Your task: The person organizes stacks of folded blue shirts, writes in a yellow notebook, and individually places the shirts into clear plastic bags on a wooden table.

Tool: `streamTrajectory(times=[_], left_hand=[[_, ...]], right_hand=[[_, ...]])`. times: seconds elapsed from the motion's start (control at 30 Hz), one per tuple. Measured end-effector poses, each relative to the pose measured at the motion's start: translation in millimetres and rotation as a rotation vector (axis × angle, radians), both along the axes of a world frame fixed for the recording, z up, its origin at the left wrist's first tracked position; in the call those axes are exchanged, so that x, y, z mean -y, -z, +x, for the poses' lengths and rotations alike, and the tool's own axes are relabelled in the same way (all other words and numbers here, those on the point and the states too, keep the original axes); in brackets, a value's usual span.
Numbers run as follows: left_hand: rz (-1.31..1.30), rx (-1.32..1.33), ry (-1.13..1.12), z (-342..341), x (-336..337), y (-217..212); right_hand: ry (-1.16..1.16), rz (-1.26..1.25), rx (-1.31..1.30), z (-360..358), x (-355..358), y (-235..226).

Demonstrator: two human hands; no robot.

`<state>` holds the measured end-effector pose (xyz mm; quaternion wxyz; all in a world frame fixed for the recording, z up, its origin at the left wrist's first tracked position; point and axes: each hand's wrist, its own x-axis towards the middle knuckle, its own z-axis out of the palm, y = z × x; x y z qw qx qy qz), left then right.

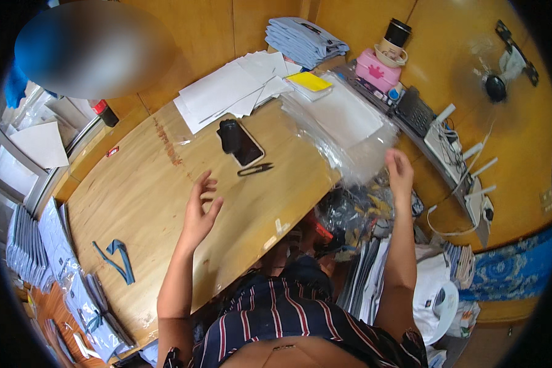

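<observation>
My left hand (202, 208) hovers over the wooden table with its fingers spread and nothing in them. Beyond it lie a smartphone (250, 150), a black object (229, 136) resting partly on it, and black thread snips (255, 169). On the right, my right hand (400, 175) is raised at the edge of a stack of clear plastic bags (365, 161). Its fingers are loosely bent, and I see nothing held. Whether they touch the plastic, I cannot tell.
White paper sheets (218, 98) and folded blue shirts (303, 42) sit at the back. A pink box (377, 70), a telephone (414, 111) and a white router (441, 144) line the right shelf. Bagged shirts (83, 306) and a blue strip (119, 257) are at the left.
</observation>
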<state>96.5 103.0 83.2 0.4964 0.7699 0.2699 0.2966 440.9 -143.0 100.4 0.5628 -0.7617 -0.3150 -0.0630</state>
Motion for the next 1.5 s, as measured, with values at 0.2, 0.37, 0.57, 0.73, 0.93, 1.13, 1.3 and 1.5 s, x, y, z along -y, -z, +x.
streamTrajectory(times=[0.2, 0.37, 0.57, 0.73, 0.93, 1.13, 1.3, 1.5], left_hand=[[-0.297, 0.23, 0.093, 198, -74, -20], [-0.91, 0.376, 0.057, 362, -145, -23], [-1.082, 0.37, -0.075, 484, -195, 9], [-1.122, 0.368, -0.019, 527, -236, 39], [-1.194, 0.367, 0.064, 544, -220, -2], [-1.096, 0.332, -0.009, 530, -228, -16], [-1.099, 0.399, -0.115, 522, -241, 5], [-0.839, 0.504, -0.221, 478, -231, -11]], right_hand=[[-0.233, -0.04, 0.103, 173, -200, -56], [-0.056, -0.262, 0.218, 354, -336, -42], [0.035, -0.681, 0.058, 463, -411, -15], [-0.252, -0.508, -0.085, 501, -437, 16], [-0.429, -0.745, -0.538, 533, -441, 44], [-0.568, -0.732, -0.965, 462, -446, 6], [-0.771, -0.346, -1.016, 441, -416, 6], [-0.805, -0.086, -0.993, 394, -394, 8]])
